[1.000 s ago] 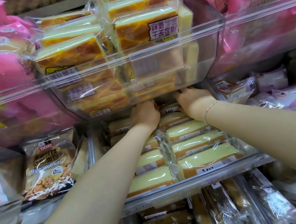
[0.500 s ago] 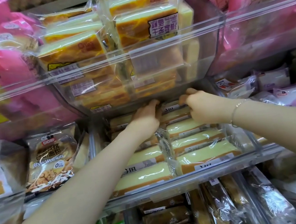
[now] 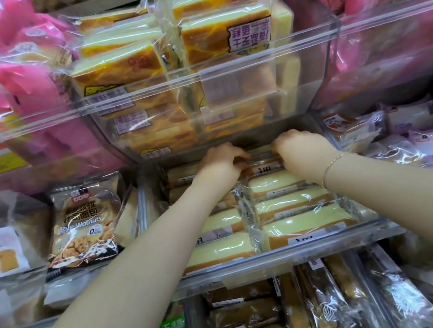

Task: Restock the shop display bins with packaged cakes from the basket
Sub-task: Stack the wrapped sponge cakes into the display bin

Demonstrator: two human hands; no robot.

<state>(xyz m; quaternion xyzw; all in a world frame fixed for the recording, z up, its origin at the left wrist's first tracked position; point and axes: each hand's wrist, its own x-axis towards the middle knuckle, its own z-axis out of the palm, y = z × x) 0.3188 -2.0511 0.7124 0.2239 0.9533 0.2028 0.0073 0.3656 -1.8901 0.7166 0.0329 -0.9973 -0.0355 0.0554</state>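
A clear display bin (image 3: 286, 256) on the middle shelf holds two rows of pale yellow packaged cakes (image 3: 304, 223). Both my arms reach to its back, under the bin above. My left hand (image 3: 221, 163) and my right hand (image 3: 303, 148) have their fingers curled down onto the rearmost packaged cake (image 3: 265, 168) in the right row, one at each end. My fingertips are hidden behind the wrapper and in the shadow. The basket is out of view.
The upper clear bin (image 3: 304, 45) of orange-topped cakes hangs just above my hands. Pink packages (image 3: 27, 88) fill both upper sides. A Rye Walnuts bag (image 3: 81, 227) stands at the left, dark brown cakes (image 3: 245, 315) lie below, and white-wrapped goods (image 3: 402, 128) at the right.
My hands pulled back a little from deep under the upper bin, then closed toward each other onto the rearmost cake. The view dipped slightly.
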